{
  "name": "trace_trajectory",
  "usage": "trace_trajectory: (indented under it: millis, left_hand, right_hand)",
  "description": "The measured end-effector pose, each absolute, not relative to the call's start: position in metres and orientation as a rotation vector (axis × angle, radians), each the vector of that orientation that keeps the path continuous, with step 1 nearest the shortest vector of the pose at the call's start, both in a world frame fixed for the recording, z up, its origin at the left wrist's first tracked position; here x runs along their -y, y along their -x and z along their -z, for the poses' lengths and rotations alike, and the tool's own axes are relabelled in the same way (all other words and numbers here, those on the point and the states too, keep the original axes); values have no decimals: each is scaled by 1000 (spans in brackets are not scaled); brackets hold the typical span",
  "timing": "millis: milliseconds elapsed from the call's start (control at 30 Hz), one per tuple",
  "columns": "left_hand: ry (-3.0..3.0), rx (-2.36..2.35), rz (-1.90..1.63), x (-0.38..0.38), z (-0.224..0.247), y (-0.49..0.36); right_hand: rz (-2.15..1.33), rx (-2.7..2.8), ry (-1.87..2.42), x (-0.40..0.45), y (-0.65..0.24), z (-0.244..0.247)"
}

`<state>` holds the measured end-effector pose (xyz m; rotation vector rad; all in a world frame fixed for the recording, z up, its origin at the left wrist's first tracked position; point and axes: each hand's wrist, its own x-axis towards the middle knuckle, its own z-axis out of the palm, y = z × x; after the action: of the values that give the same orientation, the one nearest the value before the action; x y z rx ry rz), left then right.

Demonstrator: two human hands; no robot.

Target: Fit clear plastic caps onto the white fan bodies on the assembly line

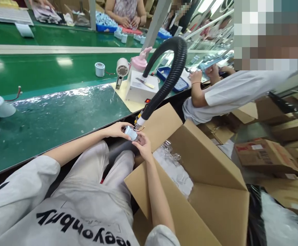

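Between my two hands, above my lap at the table's edge, is a small light-blue cylindrical part [131, 133] with a clear piece at its lower right end. My left hand [119, 130] grips its upper left side with bent fingers. The fingers of my right hand [144, 145] close on the lower right end. Just above the part is the metal and yellow nozzle [138, 123] at the tip of a thick black flexible hose [180, 58]. The hose rises from a white box-shaped device [140, 89] with a red-lit switch.
An open cardboard box [212, 205] with clear plastic pieces [173, 155] stands at my right. On the green table are a handheld fan [122, 68], a pink-lidded bottle [139, 63], a blue tray [176, 80] and pale-blue housings [0, 106]. A co-worker's arm [202, 94] is at right.
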<state>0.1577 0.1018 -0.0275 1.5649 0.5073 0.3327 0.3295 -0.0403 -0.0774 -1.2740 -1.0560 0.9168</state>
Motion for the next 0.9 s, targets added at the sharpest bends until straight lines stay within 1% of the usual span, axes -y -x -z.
trace_trajectory:
  millis: [133,267,533,800,833,900]
  left_hand:
    - [-1577,-490,-299,-113,21,-171]
    - [-1518,-516,-263,-99,17,-154]
    - [-1366,-486,-193,-39,0,-84]
    - [-1423,-348,-258,-8,-16,-41]
    - [-1418,-356,-263,-5,-17,-39]
    - [-1398,-381,-265,-2,-19,-34]
  right_hand:
    - [-891,1100,1254,30,-341,78]
    - [-884,1145,1258,44,-332,72]
    - [-747,1504,1293,100,-294,24]
    - [-949,1416,1323,131,-256,-6]
    - [-927,1453,1339,133,-254,-8]
    - [-767,1583,1366,135,-251,-10]
